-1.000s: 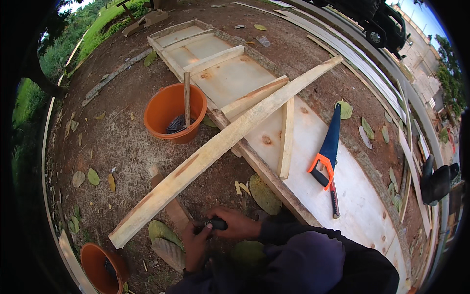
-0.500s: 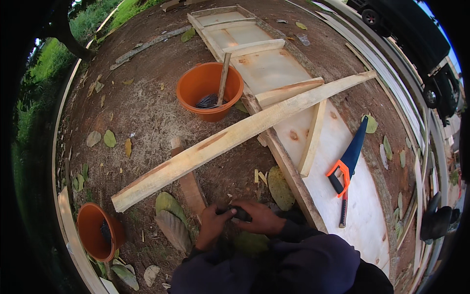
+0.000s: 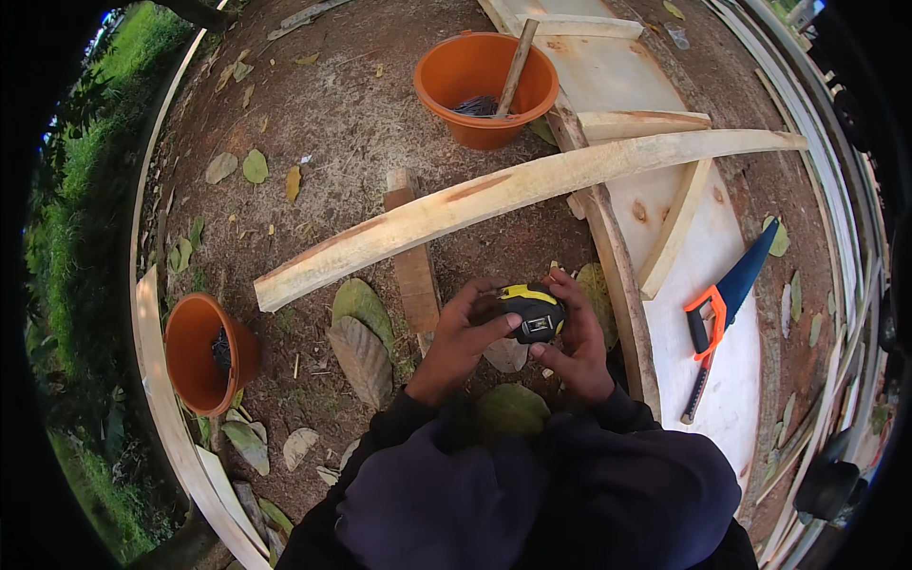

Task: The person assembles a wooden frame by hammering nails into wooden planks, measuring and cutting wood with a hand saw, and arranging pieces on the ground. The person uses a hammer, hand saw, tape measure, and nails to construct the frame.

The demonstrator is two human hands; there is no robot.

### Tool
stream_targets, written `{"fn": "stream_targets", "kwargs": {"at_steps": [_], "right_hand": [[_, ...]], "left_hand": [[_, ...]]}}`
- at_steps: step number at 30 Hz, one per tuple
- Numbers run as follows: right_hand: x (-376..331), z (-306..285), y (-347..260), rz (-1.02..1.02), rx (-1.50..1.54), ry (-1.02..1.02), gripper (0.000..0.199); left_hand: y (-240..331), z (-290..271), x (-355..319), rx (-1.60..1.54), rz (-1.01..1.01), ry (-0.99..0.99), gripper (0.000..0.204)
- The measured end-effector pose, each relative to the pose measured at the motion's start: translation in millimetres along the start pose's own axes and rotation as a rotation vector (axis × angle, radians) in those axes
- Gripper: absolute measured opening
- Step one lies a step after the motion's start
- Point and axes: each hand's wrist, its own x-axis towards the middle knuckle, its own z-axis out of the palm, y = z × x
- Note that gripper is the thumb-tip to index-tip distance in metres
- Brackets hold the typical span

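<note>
I am cupping a black and yellow tape measure between both hands just below the middle of the frame, keeping it close in front of my chest so I can see its face. My left hand is curling around its left side with the thumb pressing on the casing, and my right hand is wrapping the right side, fingers closing against it from behind. The case is squat and rounded, yellow along the top edge and black on the body, with a pale label on its front; I cannot tell whether any blade is pulled out.

Above my hands a long pale curved wooden plank is running from centre left to upper right, resting across a flat plywood board. An orange-handled handsaw with a blue blade is lying on that board at the right. An orange plastic bucket is standing at the top centre.
</note>
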Motion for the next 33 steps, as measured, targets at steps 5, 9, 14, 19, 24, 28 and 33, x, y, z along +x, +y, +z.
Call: {"fn": "stream_targets", "kwargs": {"at_steps": [5, 9, 14, 19, 24, 28, 33], "right_hand": [[8.1, -6.1, 4.0, 0.463, 0.709, -0.020, 0.071], [7.5, -14.9, 8.2, 0.497, 0.317, -0.091, 0.057], [12.8, -2.3, 14.7, 0.452, -0.185, -0.205, 0.040], [17.9, 18.7, 14.1, 0.122, -0.526, -0.438, 0.039], [38.7, 17.4, -13.0, 0.087, -0.677, -0.469, 0.028], [72.2, -34.6, -28.2, 0.060, -0.953, -0.280, 0.032], [120.1, -88.7, -32.6, 0.048, -1.055, -0.053, 0.025]], "left_hand": [[0.2, -6.2, -1.9, -0.002, 0.059, -0.082, 0.048], [-9.2, -12.3, -1.8, 0.075, -0.001, -0.031, 0.044], [-45.8, -30.4, -11.0, 0.096, -0.031, 0.042, 0.038], [-50.9, -34.1, -34.3, -0.330, -0.267, 0.202, 0.022], [-31.2, -65.8, -55.5, -0.062, -0.161, 0.294, 0.021], [53.9, -140.6, -83.2, 0.112, 0.144, 0.619, 0.021], [107.5, -255.9, -116.8, 0.340, 0.310, 1.097, 0.025]]}}
